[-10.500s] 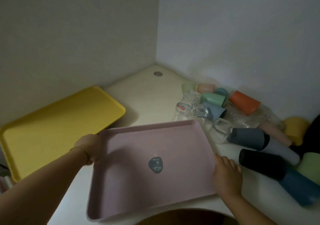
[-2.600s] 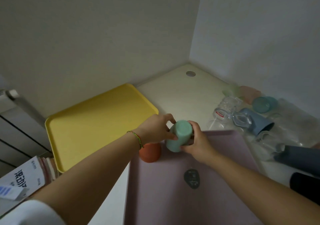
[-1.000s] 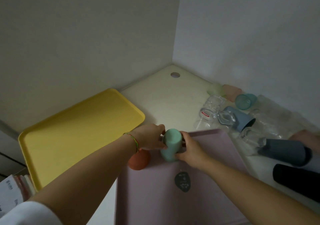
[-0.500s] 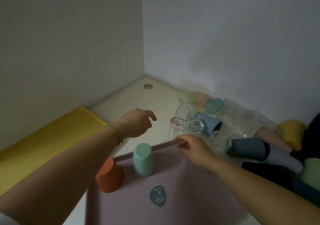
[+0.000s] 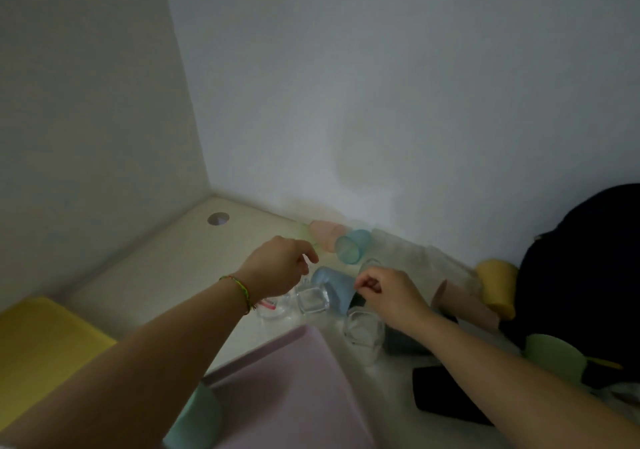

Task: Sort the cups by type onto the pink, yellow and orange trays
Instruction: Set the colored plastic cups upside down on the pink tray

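Note:
My left hand (image 5: 277,268) hovers over the heap of cups with its fingers loosely curled and holds nothing. My right hand (image 5: 388,292) is curled just right of a lying blue cup (image 5: 332,284), fingertips at its rim, with no clear grip on it. Clear glasses (image 5: 313,301) (image 5: 363,332) lie beside that cup. A teal cup (image 5: 351,246) and a pink cup (image 5: 325,232) lie by the wall. The pink tray (image 5: 294,379) is near me with a mint cup (image 5: 194,424) on it. The yellow tray (image 5: 41,337) lies at the left.
Tall cups lie at the right: a pinkish one (image 5: 464,305), a black one (image 5: 446,396), a yellow one (image 5: 497,282) and a pale green one (image 5: 550,355). A large dark object (image 5: 581,275) fills the right side. Walls meet behind the table's corner hole (image 5: 218,219).
Both hands let go of the mint cup on the pink tray and moved out to the cup heap. The view swung right, so the yellow tray slid to the left edge.

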